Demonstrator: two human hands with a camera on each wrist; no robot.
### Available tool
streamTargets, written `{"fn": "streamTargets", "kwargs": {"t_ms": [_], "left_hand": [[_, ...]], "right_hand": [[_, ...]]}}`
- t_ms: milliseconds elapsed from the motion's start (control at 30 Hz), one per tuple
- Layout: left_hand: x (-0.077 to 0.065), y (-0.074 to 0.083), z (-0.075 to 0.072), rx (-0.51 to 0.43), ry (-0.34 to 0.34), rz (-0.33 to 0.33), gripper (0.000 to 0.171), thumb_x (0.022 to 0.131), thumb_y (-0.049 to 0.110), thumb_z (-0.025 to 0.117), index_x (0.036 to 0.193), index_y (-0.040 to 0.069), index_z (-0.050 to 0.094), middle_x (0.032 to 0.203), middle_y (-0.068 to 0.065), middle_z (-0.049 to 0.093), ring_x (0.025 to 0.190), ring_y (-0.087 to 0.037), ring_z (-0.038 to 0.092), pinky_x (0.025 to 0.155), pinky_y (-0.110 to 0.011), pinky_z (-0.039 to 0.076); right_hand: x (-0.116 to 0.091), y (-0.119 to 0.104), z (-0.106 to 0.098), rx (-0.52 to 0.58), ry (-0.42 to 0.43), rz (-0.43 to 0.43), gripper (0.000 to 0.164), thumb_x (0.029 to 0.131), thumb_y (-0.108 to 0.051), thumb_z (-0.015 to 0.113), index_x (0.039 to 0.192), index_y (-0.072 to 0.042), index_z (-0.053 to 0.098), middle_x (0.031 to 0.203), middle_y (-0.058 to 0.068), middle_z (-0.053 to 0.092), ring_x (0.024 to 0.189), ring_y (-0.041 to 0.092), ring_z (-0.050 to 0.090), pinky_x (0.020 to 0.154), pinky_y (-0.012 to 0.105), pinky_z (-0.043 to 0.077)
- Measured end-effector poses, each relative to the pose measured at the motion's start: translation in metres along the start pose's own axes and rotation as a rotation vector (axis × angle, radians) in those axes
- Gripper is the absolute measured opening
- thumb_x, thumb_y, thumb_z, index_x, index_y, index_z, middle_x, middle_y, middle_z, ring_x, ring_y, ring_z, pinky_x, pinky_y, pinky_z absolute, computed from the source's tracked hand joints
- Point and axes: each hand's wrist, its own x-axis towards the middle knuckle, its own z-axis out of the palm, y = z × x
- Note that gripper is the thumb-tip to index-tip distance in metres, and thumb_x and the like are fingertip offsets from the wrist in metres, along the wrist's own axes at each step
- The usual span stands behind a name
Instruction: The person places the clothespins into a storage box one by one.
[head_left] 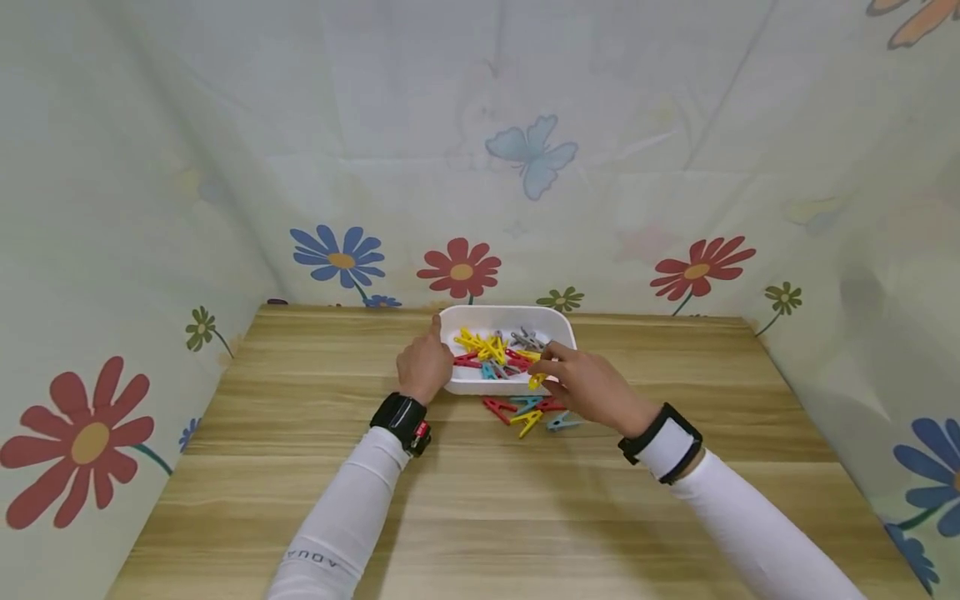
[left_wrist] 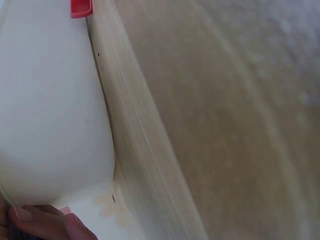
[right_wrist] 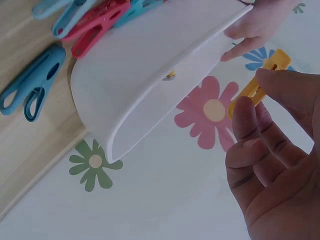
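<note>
A white plastic tray (head_left: pixel 480 387) holds a mix of yellow, red, blue and grey clothespins (head_left: pixel 487 344). My left hand (head_left: pixel 425 365) grips the tray's left end, one finger lying along the rim. In the left wrist view, only its fingertips (left_wrist: pixel 45 222) show at the tray's edge. Above the tray's front right, my right hand (head_left: pixel 596 390) pinches a yellow clothespin (right_wrist: pixel 274 61) between thumb and fingers. Just in front of the tray, several loose clothespins (head_left: pixel 528 422) in red, blue and yellow lie on the table, partly below the right hand.
The wood-grain table (head_left: pixel 480 517) runs back to a pale curtain (head_left: pixel 390 183) printed with flowers and a butterfly. Similar fabric hangs on the left and right sides. The tray stands near the table's back edge.
</note>
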Motion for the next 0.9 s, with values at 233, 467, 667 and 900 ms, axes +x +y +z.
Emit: {"fn": "streamTargets", "kwargs": {"t_ms": [233,467,667,900], "left_hand": [[-0.001,-0.001,0.002,0.007,-0.011,0.002,0.062,0.097,0.025,0.052,0.155,0.017,0.031,0.061,-0.008,0.053,0.049,-0.025,0.052,0.045,-0.031,0.037],[0.001,0.000,-0.001,0.007,-0.013,-0.004,0.063,0.097,0.026,0.053,0.156,0.017,0.030,0.060,-0.008,0.054,0.049,-0.026,0.053,0.045,-0.031,0.039],[0.000,-0.002,0.000,0.007,0.004,0.008,0.062,0.097,0.025,0.052,0.155,0.016,0.032,0.059,-0.007,0.052,0.048,-0.026,0.052,0.044,-0.031,0.037],[0.000,-0.002,0.001,0.020,0.008,0.015,0.062,0.097,0.026,0.053,0.155,0.017,0.032,0.058,-0.006,0.051,0.048,-0.025,0.051,0.044,-0.031,0.037]], "right_hand": [[0.026,0.016,0.005,0.051,0.003,0.025,0.024,0.087,-0.012,0.074,0.112,-0.013,0.074,0.099,0.004,0.064,0.071,0.013,0.059,0.062,0.024,0.050],[0.055,0.025,0.012,0.069,-0.021,0.049,0.024,0.090,-0.012,0.070,0.114,-0.013,0.073,0.100,0.005,0.063,0.081,0.016,0.062,0.072,0.028,0.054],[0.076,0.027,0.018,0.065,-0.059,0.080,0.025,0.090,-0.016,0.070,0.115,-0.013,0.072,0.103,0.008,0.064,0.083,0.019,0.063,0.076,0.033,0.055],[0.089,0.031,0.032,0.016,-0.112,0.133,0.031,0.091,-0.019,0.069,0.122,-0.015,0.069,0.107,0.007,0.065,0.084,0.021,0.065,0.077,0.036,0.055]]}}
